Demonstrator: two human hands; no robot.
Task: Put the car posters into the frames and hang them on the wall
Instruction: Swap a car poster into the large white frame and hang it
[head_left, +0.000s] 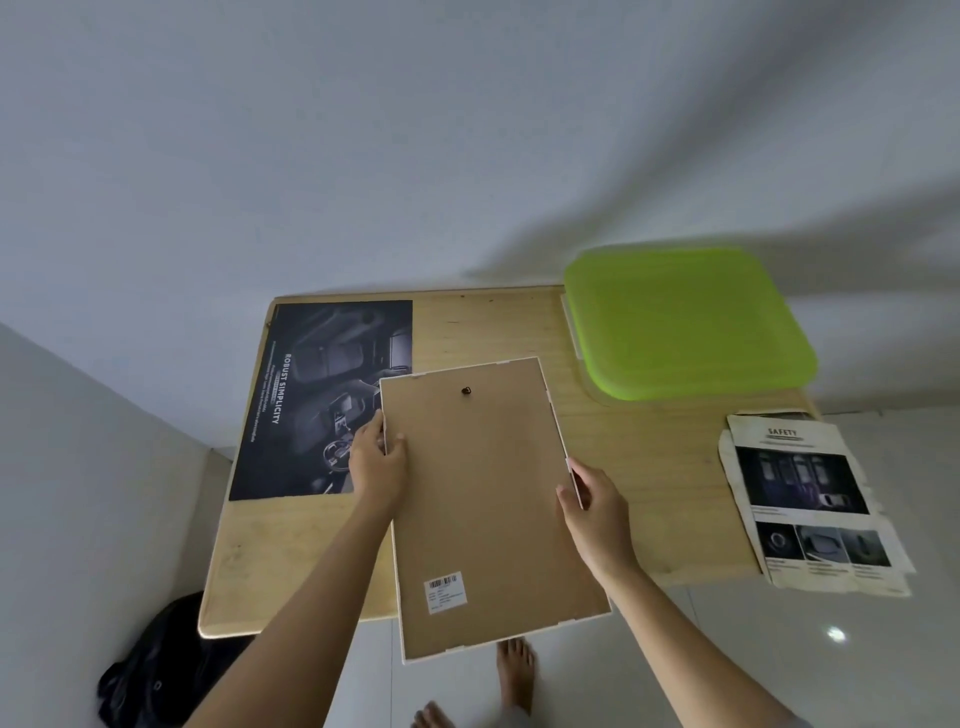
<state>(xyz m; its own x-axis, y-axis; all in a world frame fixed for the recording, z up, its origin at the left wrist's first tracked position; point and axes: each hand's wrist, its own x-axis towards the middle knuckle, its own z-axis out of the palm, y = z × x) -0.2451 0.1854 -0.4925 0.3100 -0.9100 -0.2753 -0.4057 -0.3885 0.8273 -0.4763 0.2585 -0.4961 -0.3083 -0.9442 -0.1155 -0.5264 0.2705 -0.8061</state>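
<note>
You hold the frame (493, 509) back side up over the near edge of the surface (649, 467). Your left hand (376, 462) grips its left edge and your right hand (597, 512) grips its right edge. A hook (466, 391) sits near its far end, a barcode label (445, 591) near its close end. A dark poster (322, 400) lies flat at the far left corner. More posters (810, 504) overhang the right edge, and a green lid (685, 322) sits at the far right corner.
</note>
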